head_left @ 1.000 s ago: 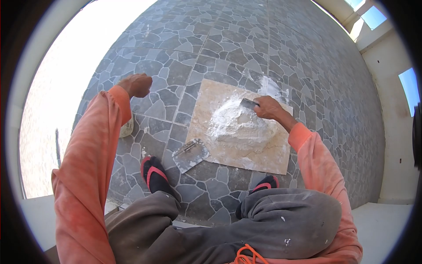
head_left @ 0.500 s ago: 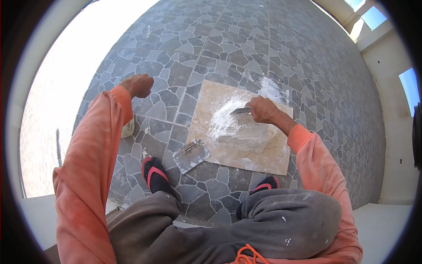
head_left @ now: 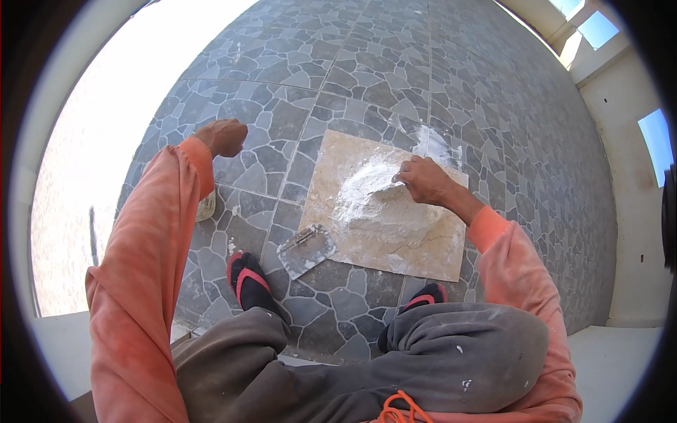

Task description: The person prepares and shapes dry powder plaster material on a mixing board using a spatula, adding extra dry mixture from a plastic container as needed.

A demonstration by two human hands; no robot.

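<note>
A heap of white powder (head_left: 377,204) lies on a square tan board (head_left: 423,264) on the floor. Over the heap's upper right side, my right hand (head_left: 425,180) is closed round a small scraper (head_left: 396,178), little of which shows beyond the fingers. My left hand (head_left: 224,137) is a closed fist held above the tiles, left of the board; whether it holds anything is hidden. A flat metal trowel (head_left: 307,250) rests at the board's lower left corner.
Stone-patterned tiles (head_left: 282,120) cover the floor, with white powder spilled (head_left: 438,146) past the board's upper right edge. A pale container (head_left: 206,204) is partly hidden behind my left sleeve. My feet in red-strapped sandals (head_left: 250,278) stand below the board. A wall (head_left: 627,247) runs along the right.
My right hand has turned slightly, so the scraper's blade, which pointed left over the powder, is now mostly out of sight. My left hand has barely moved.
</note>
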